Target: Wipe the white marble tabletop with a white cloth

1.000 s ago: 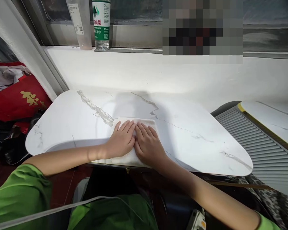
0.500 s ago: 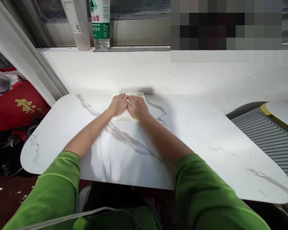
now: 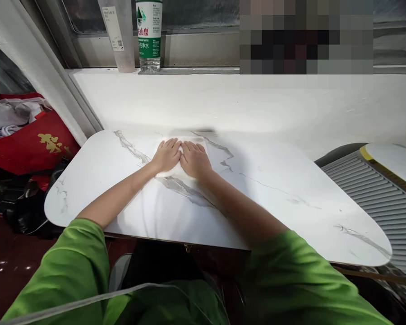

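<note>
Nearest: green sleeves and a pale cable slung this side of the table. Beyond its near edge, both arms reach across. Folded white cloth lies on the table, close to its far edge. Left hand and right hand rest palm-down on it, side by side, thumbs meeting; fingers flat, nothing pinched. Behind the table, a white wall; above and behind its far left part, a water bottle and a translucent cup on a ledge.

Risks, my judgement: a sleeve could snag the loose cable; uneven pressure, without a pinch, could bunch the cloth or let it slip from under the palms; pushing farther could jam fingertips against the wall.

Against one second ago: cloth and hands have shifted from the table's near edge towards the far one; arms straighter.
</note>
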Motion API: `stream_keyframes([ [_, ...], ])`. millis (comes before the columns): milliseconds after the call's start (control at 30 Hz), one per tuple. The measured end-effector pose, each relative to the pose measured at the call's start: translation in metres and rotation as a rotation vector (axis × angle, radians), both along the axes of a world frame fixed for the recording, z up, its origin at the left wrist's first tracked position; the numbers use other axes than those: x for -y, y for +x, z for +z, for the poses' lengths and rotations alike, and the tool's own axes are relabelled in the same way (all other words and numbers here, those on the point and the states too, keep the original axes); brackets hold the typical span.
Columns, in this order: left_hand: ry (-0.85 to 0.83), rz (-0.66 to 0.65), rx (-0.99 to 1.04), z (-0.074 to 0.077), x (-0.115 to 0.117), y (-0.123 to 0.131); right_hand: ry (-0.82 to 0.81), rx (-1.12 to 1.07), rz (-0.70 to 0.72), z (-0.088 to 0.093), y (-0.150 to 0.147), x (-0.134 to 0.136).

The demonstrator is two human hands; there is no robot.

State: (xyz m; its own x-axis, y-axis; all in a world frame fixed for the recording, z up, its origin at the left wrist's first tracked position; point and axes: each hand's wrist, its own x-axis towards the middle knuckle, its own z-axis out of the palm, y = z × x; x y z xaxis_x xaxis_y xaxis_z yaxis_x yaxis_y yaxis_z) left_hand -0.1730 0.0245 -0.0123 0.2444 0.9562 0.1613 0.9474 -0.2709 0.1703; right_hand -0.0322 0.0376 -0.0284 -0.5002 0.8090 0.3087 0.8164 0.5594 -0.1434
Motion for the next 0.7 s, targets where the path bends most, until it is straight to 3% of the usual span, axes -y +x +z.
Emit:
stream_keyframes([
  [267,-0.032,-0.116,-0.005,0.007,0.120,-0.012,0.121,-0.006,0.057,-0.003,0.002,0.123],
  [400,-0.044,-0.121,0.012,0.011,0.159,-0.020,0.154,-0.061,0.155,0.002,0.005,0.151],
  [533,-0.082,-0.029,-0.006,0.012,0.153,-0.024,0.107,-0.098,0.263,0.002,0.003,0.129],
  [700,-0.068,0.063,-0.045,0.011,0.095,-0.034,0.046,-0.091,0.271,0.000,-0.018,0.063],
])
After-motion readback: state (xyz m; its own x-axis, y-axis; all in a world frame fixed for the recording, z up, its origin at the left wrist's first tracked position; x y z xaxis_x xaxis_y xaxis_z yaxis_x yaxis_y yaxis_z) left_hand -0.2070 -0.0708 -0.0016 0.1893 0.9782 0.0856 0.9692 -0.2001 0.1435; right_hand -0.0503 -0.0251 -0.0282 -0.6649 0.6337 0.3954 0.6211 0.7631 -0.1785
